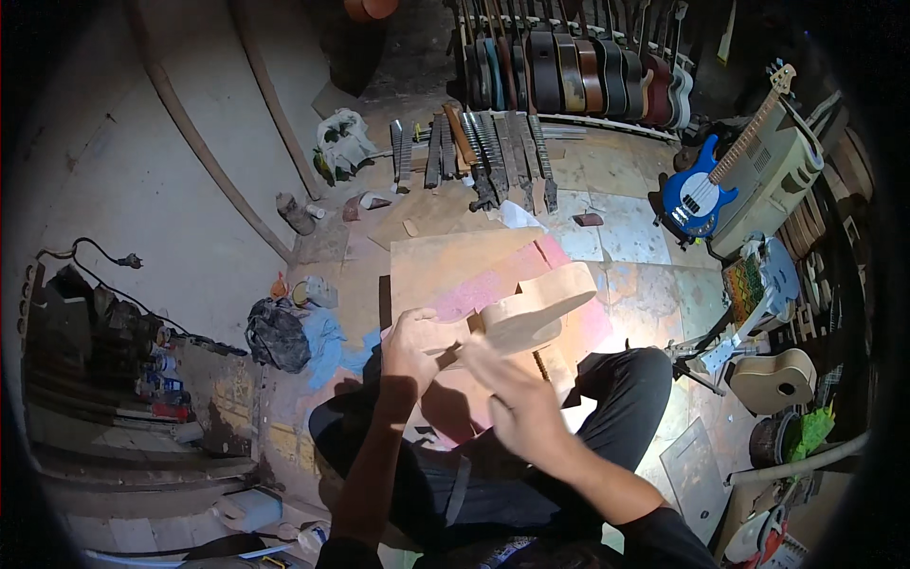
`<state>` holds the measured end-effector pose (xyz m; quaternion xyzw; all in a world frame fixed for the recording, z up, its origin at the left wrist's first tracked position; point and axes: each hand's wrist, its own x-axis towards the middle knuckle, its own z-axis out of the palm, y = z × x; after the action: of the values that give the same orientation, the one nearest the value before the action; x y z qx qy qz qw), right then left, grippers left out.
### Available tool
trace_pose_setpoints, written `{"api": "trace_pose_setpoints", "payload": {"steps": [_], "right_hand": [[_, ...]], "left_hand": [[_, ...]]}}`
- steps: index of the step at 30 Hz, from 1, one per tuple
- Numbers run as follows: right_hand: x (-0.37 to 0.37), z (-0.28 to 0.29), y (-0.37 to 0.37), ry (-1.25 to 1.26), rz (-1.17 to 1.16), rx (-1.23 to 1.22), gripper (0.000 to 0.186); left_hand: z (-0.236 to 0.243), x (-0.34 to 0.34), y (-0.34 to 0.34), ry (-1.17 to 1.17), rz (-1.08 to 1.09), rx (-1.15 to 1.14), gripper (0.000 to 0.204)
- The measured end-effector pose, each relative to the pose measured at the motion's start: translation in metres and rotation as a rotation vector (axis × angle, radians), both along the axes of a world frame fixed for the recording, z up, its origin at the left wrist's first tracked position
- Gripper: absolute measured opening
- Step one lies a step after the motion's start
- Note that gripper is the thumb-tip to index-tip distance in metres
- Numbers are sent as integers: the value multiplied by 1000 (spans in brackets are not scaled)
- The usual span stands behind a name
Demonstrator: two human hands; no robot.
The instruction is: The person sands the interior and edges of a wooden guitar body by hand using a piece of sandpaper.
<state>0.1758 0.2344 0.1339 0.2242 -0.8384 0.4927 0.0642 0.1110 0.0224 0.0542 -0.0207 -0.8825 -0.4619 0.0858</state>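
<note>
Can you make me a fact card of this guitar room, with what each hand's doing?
Left grip: holding the narrow end of a bare-wood guitar body
Right grip: blurred, near that end; hold unclear
Floor ahead: guitar necks
Far back: row of guitars
Right side: blue bass guitar

On your left stands a pale, stained wall (209, 85); ahead sits a long, white-railed rack (611, 125); around you, bright light (627, 328) falls on a worn, grey-beige tiled floor (654, 289).
</note>
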Motion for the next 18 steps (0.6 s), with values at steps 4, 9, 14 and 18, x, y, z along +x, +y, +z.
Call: {"api": "trace_pose_setpoints", "payload": {"steps": [4, 9, 14, 18], "right_hand": [[-19, -50, -38, -108, -42, -7, 70], [-10, -44, -55, -167, -69, 117, 68], [-34, -49, -56, -205, -69, 146, 71], [-9, -50, -53, -128, -70, 122, 71]], "left_hand": [[-3, 8, 9, 85, 47, 40, 48], [0, 16, 3, 176, 64, -56, 35], [-22, 10, -1, 304, 26, -281, 30], [-13, 7, -1, 274, 19, -94, 25]]}}
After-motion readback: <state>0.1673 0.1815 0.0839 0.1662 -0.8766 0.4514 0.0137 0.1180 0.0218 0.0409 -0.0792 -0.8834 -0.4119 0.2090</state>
